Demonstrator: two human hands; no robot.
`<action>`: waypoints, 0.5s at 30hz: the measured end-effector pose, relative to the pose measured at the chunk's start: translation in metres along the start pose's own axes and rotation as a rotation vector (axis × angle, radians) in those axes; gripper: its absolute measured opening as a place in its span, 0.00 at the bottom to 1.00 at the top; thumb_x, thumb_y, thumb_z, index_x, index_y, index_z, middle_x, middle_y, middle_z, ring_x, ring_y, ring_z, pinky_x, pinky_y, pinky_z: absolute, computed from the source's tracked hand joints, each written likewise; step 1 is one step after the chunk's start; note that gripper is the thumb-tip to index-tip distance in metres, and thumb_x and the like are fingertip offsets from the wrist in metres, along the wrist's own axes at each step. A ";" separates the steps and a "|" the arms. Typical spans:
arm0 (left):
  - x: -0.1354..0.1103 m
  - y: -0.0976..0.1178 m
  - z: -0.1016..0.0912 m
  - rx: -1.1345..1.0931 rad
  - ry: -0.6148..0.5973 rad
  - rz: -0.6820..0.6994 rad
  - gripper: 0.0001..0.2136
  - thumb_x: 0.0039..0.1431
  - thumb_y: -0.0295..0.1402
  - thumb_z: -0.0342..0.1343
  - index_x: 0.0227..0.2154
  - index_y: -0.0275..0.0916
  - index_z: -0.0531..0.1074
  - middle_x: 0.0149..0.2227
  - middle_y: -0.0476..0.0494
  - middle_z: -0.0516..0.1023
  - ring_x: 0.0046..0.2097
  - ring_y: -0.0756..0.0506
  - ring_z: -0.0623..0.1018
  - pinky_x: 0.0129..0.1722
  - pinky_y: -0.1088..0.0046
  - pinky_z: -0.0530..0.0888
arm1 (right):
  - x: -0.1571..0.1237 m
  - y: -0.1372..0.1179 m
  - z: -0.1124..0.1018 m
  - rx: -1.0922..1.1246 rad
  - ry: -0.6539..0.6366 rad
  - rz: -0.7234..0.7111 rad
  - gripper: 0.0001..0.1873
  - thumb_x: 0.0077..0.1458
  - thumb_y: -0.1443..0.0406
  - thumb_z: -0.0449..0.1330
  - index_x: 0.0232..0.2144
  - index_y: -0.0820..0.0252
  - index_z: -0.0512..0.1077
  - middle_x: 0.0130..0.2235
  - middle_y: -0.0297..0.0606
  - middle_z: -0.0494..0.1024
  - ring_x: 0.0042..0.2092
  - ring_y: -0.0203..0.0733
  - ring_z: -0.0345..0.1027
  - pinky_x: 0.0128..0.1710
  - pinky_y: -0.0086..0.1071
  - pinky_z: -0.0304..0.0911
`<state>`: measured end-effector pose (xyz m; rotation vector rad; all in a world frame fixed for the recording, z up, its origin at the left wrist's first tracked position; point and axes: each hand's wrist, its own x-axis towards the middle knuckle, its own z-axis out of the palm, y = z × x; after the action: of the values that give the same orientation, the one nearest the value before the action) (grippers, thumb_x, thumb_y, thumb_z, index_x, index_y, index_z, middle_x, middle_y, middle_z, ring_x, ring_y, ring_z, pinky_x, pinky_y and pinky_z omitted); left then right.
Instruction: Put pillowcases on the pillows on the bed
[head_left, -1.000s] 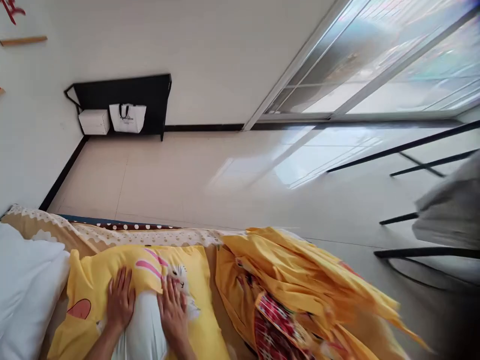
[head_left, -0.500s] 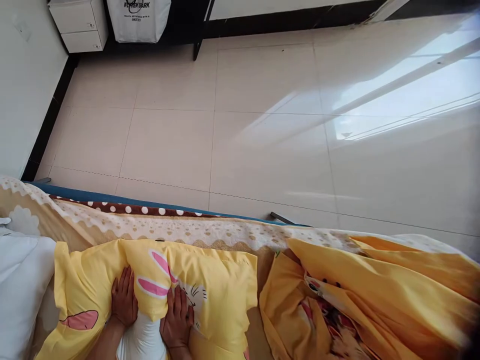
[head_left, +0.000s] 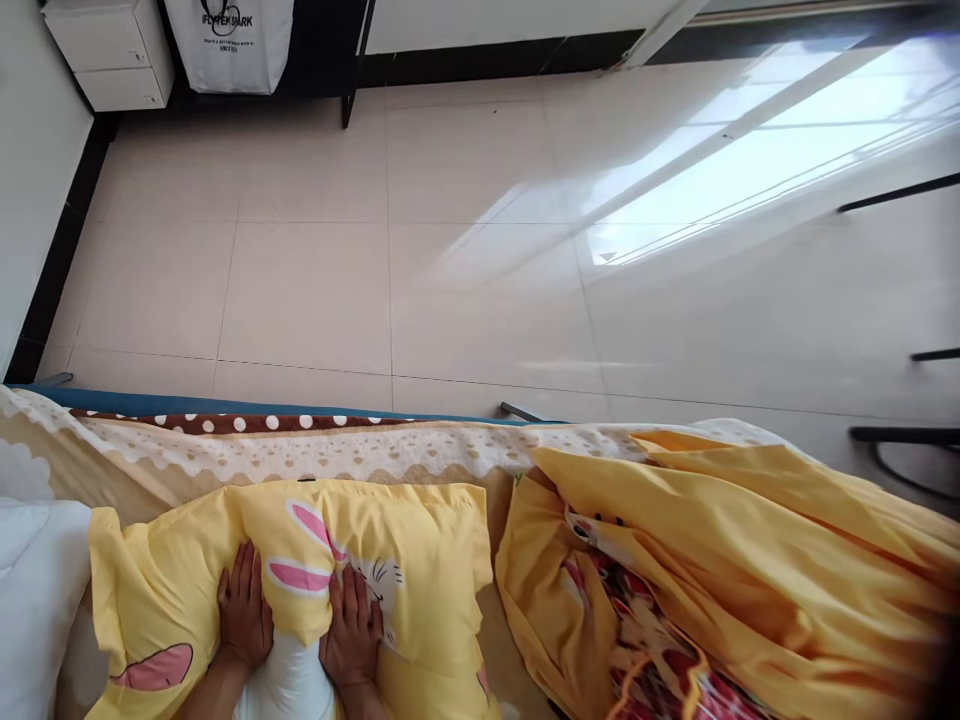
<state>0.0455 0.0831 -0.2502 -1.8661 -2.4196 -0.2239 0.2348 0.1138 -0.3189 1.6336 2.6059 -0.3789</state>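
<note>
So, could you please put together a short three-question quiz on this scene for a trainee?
1. True or false: the left hand and the right hand both lie flat on the yellow pillowcase.
2. What lies just right of the pillowcase? A) a crumpled yellow quilt B) a laptop C) a stack of towels
3. What colour is the bag standing on the floor by the far wall?
Key: 1 true; 2 A; 3 white.
</note>
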 end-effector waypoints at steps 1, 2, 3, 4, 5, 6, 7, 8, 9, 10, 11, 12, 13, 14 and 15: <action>0.001 0.000 -0.001 -0.007 0.006 -0.002 0.31 0.65 0.30 0.38 0.70 0.29 0.42 0.55 0.28 0.76 0.57 0.39 0.73 0.60 0.59 0.55 | 0.002 0.000 -0.002 -0.001 0.014 -0.003 0.35 0.57 0.67 0.45 0.67 0.55 0.56 0.59 0.50 0.72 0.62 0.59 0.60 0.59 0.56 0.49; 0.002 0.000 -0.002 -0.017 0.010 -0.004 0.31 0.65 0.31 0.38 0.70 0.29 0.42 0.55 0.28 0.75 0.57 0.39 0.72 0.60 0.59 0.55 | 0.005 0.000 -0.005 -0.004 0.040 -0.007 0.36 0.57 0.67 0.45 0.68 0.56 0.54 0.59 0.50 0.72 0.63 0.58 0.60 0.59 0.56 0.49; 0.003 0.000 -0.003 -0.030 0.018 -0.006 0.31 0.66 0.31 0.38 0.70 0.29 0.42 0.56 0.28 0.75 0.58 0.39 0.72 0.60 0.59 0.55 | 0.008 -0.001 -0.009 -0.009 0.077 -0.014 0.36 0.57 0.67 0.45 0.69 0.56 0.52 0.59 0.51 0.72 0.63 0.58 0.60 0.59 0.55 0.48; 0.003 0.000 -0.004 -0.047 0.031 -0.010 0.30 0.66 0.31 0.38 0.70 0.29 0.43 0.56 0.28 0.74 0.59 0.39 0.71 0.61 0.60 0.55 | 0.012 -0.001 -0.014 -0.017 0.120 -0.022 0.37 0.57 0.68 0.45 0.69 0.57 0.51 0.59 0.51 0.72 0.62 0.57 0.60 0.60 0.55 0.48; 0.004 0.000 -0.006 -0.066 0.043 -0.016 0.30 0.66 0.31 0.38 0.70 0.30 0.43 0.57 0.29 0.74 0.60 0.40 0.70 0.61 0.60 0.54 | 0.016 -0.002 -0.020 -0.026 0.168 -0.033 0.37 0.57 0.69 0.45 0.69 0.58 0.51 0.59 0.51 0.72 0.62 0.57 0.61 0.60 0.54 0.48; 0.004 -0.001 -0.007 -0.086 0.056 -0.023 0.30 0.66 0.31 0.38 0.70 0.30 0.44 0.58 0.29 0.73 0.62 0.40 0.69 0.62 0.61 0.54 | 0.020 -0.002 -0.026 -0.033 0.213 -0.056 0.37 0.57 0.69 0.45 0.69 0.60 0.50 0.59 0.52 0.72 0.62 0.56 0.61 0.60 0.54 0.47; 0.005 -0.001 -0.008 -0.105 0.070 -0.029 0.30 0.66 0.31 0.39 0.70 0.30 0.45 0.59 0.29 0.72 0.63 0.41 0.68 0.62 0.61 0.53 | 0.024 -0.002 -0.032 -0.034 0.258 -0.080 0.37 0.57 0.69 0.45 0.70 0.61 0.48 0.59 0.52 0.71 0.62 0.55 0.61 0.61 0.53 0.47; 0.006 -0.001 -0.008 -0.123 0.082 -0.034 0.29 0.66 0.31 0.39 0.69 0.30 0.46 0.60 0.29 0.71 0.64 0.41 0.66 0.63 0.61 0.53 | 0.027 -0.003 -0.039 -0.031 0.305 -0.101 0.37 0.58 0.69 0.45 0.70 0.62 0.47 0.60 0.53 0.71 0.62 0.55 0.61 0.61 0.52 0.47; 0.008 0.000 -0.010 -0.142 0.094 -0.039 0.29 0.66 0.31 0.39 0.69 0.30 0.47 0.60 0.29 0.70 0.66 0.41 0.65 0.63 0.61 0.53 | 0.031 -0.004 -0.046 -0.021 0.352 -0.116 0.37 0.59 0.69 0.44 0.70 0.63 0.45 0.60 0.53 0.70 0.62 0.54 0.61 0.61 0.51 0.48; 0.010 0.001 -0.011 -0.162 0.104 -0.044 0.28 0.66 0.30 0.40 0.69 0.30 0.49 0.61 0.30 0.70 0.66 0.42 0.63 0.64 0.61 0.52 | 0.034 -0.004 -0.052 -0.003 0.396 -0.127 0.37 0.60 0.68 0.44 0.70 0.64 0.43 0.60 0.54 0.70 0.62 0.54 0.61 0.61 0.51 0.48; 0.013 0.003 -0.014 -0.183 0.113 -0.052 0.28 0.66 0.30 0.40 0.68 0.30 0.50 0.62 0.31 0.69 0.67 0.42 0.63 0.64 0.61 0.52 | 0.037 -0.006 -0.058 0.023 0.435 -0.131 0.37 0.61 0.68 0.44 0.70 0.64 0.43 0.61 0.54 0.69 0.63 0.53 0.60 0.61 0.50 0.48; 0.017 0.005 -0.019 -0.205 0.120 -0.062 0.27 0.66 0.29 0.41 0.68 0.31 0.52 0.63 0.31 0.68 0.67 0.43 0.62 0.64 0.61 0.52 | 0.039 -0.007 -0.065 0.058 0.471 -0.135 0.36 0.62 0.67 0.44 0.70 0.63 0.43 0.61 0.53 0.69 0.63 0.52 0.60 0.62 0.49 0.48; 0.021 0.008 -0.025 -0.226 0.122 -0.075 0.26 0.66 0.29 0.42 0.67 0.31 0.54 0.63 0.32 0.68 0.67 0.43 0.62 0.64 0.61 0.53 | 0.041 -0.009 -0.071 0.102 0.503 -0.140 0.35 0.63 0.67 0.44 0.70 0.62 0.45 0.62 0.52 0.69 0.64 0.50 0.59 0.62 0.48 0.48; 0.024 0.010 -0.035 -0.249 0.127 -0.089 0.25 0.66 0.29 0.43 0.66 0.32 0.56 0.63 0.33 0.67 0.67 0.43 0.62 0.64 0.61 0.53 | 0.042 -0.010 -0.078 0.153 0.530 -0.148 0.33 0.63 0.67 0.45 0.70 0.61 0.47 0.62 0.50 0.68 0.65 0.49 0.58 0.63 0.47 0.49; 0.026 0.011 -0.047 -0.276 0.131 -0.099 0.24 0.66 0.30 0.44 0.65 0.33 0.59 0.63 0.34 0.68 0.67 0.42 0.63 0.65 0.60 0.54 | 0.041 -0.010 -0.086 0.212 0.549 -0.152 0.32 0.64 0.67 0.45 0.69 0.59 0.50 0.63 0.49 0.68 0.65 0.48 0.58 0.63 0.47 0.49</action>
<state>0.0485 0.1033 -0.1993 -1.7649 -2.4977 -0.6960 0.2156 0.1660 -0.2401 1.8215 3.2003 -0.2436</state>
